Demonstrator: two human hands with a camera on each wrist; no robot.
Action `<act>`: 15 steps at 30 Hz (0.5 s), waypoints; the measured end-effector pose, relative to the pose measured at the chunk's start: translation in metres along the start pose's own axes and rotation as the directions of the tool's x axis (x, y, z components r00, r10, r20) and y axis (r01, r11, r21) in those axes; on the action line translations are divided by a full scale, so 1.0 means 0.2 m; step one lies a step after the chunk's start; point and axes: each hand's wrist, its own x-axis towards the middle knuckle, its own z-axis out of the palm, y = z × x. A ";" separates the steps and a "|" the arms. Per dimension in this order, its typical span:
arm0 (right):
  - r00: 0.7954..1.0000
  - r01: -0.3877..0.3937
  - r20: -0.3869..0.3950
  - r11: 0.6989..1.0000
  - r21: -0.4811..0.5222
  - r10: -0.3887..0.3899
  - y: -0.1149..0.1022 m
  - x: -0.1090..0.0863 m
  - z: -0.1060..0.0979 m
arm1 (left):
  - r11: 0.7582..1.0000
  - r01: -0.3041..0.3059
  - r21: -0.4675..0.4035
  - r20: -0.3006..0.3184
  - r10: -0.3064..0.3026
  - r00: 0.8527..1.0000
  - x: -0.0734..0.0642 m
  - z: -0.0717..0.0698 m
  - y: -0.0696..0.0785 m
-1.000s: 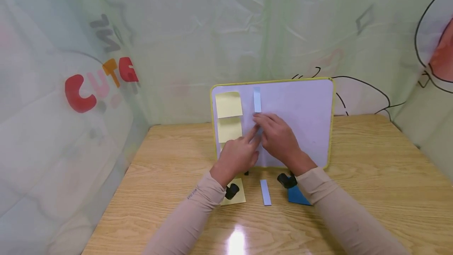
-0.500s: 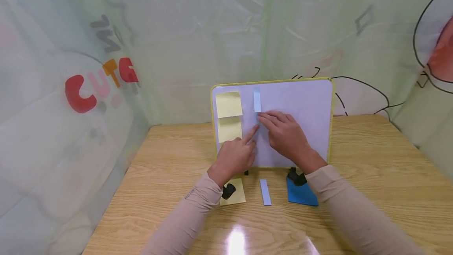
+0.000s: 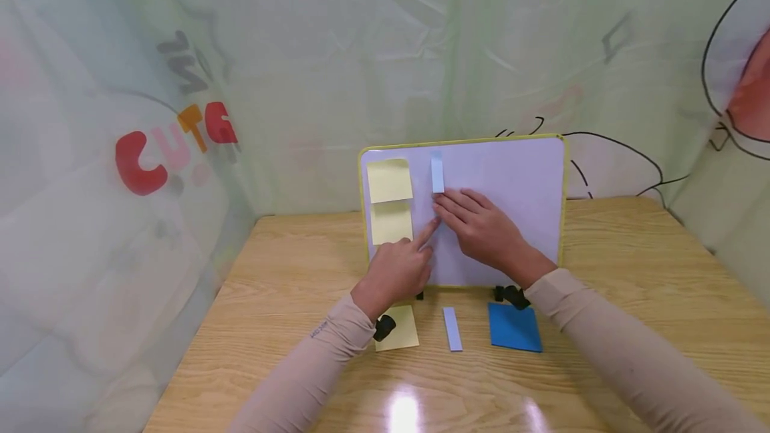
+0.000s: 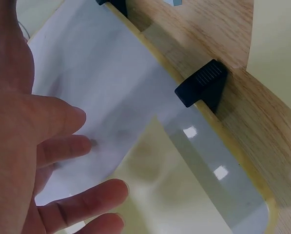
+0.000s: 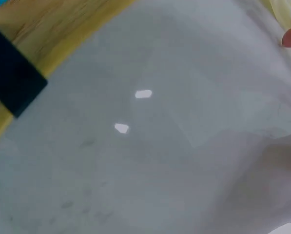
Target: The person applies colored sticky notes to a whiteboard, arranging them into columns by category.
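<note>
A whiteboard [image 3: 505,172] with a yellow rim stands on the table. Down its left side run yellow sticky notes [image 3: 390,180], the lowest one mostly behind my left hand [image 3: 394,271]. A narrow light blue sticky strip [image 3: 437,172] is stuck upright near the top. Just under that strip, my right hand [image 3: 487,229] rests on the board with its fingers straight and side by side. My left index finger points up to the same spot, its tip close to the right fingertips. In the left wrist view the left fingers are spread loosely. What lies beneath the right fingertips is hidden.
In front of the board lie a yellow sticky pad [image 3: 406,329], a light blue strip pad [image 3: 452,329] and a blue sticky pad [image 3: 515,327]. Black clips [image 4: 203,83] support the board's lower edge. A printed curtain [image 3: 301,85] hangs behind the table [image 3: 301,272].
My right hand has shifted right and its fingers have flattened against the board. The left hand has drawn slightly down and left, away from the right one. More of the blue pad shows.
</note>
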 end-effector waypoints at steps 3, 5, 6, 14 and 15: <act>1.000 -0.008 0.025 1.000 -0.008 0.009 0.01 0.00 -0.02 | 1.000 0.000 -0.004 0.010 0.000 1.000 0.00 0.00 0.00; 0.998 -0.024 0.050 1.000 -0.009 0.024 0.02 -0.01 -0.04 | 1.000 0.001 -0.001 0.003 -0.001 1.000 0.01 0.00 0.01; 0.998 -0.033 0.059 0.999 -0.014 0.034 0.02 -0.01 -0.05 | 1.000 0.002 -0.002 0.000 -0.002 1.000 0.01 0.00 0.01; 0.997 -0.060 0.039 0.997 -0.046 0.062 -0.01 -0.02 -0.08 | 1.000 0.001 0.006 -0.008 -0.001 1.000 0.01 -0.01 0.01; 0.998 -0.053 0.028 0.998 -0.036 0.054 -0.01 -0.01 -0.07 | 1.000 0.002 0.009 -0.003 -0.002 1.000 0.01 -0.01 0.01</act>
